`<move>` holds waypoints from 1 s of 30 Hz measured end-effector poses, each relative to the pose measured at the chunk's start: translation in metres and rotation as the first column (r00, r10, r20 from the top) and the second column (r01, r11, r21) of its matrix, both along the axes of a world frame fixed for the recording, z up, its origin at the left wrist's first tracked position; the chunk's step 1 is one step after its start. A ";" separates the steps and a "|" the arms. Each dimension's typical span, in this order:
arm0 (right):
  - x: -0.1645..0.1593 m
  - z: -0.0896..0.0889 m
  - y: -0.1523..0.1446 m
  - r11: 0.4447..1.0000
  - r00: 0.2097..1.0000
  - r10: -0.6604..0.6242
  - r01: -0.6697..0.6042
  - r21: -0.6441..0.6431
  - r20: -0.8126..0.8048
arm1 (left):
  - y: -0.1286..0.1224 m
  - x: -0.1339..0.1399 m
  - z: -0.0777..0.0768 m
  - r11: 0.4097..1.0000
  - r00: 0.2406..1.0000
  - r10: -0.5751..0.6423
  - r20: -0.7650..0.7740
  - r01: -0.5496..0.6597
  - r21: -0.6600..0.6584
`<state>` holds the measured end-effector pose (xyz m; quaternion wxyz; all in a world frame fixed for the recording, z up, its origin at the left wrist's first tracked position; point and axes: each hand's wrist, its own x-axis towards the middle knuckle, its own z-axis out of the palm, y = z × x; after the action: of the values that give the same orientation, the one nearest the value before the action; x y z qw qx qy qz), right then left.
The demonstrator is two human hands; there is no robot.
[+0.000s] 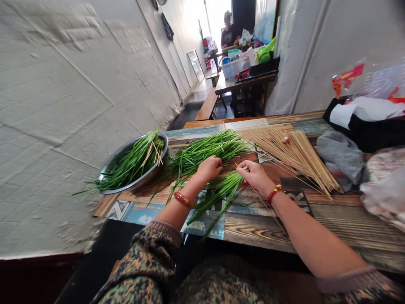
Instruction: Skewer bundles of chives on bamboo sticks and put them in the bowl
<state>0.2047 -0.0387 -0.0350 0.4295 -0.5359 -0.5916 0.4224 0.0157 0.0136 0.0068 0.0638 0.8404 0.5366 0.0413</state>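
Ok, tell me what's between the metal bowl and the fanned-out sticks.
Head view: a heap of green stalks; nearer the camera, the left hand, a smaller bunch and the right hand.

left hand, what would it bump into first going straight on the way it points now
The left hand would probably first meet the pile of green stalks just ahead of it; depth is unclear, so it may already touch the near edge.
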 end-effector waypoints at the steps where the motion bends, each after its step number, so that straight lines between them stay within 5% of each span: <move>1: -0.001 0.000 0.000 1.000 1.000 0.001 -0.001 0.001 0.001 | 0.002 0.001 -0.003 1.000 1.000 0.015 -0.018 -0.015 0.012; 18: -0.008 0.000 0.001 1.000 1.000 -0.020 0.020 0.016 0.016 | -0.002 -0.001 0.002 0.999 0.989 0.028 -0.148 -0.025 0.019; 24: -0.008 0.003 -0.001 0.999 0.999 -0.039 0.039 0.014 0.024 | 0.000 -0.003 0.007 1.000 1.000 0.013 -0.011 -0.013 0.013; 30: -0.008 0.005 -0.001 0.995 0.995 -0.095 0.094 0.038 0.019 | 0.010 -0.017 0.027 0.999 0.957 0.037 0.289 -0.026 -0.043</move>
<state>0.1970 -0.0399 -0.0295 0.4526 -0.5594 -0.5779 0.3850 -0.0017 0.0235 0.0343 0.1572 0.8152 0.5355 0.1547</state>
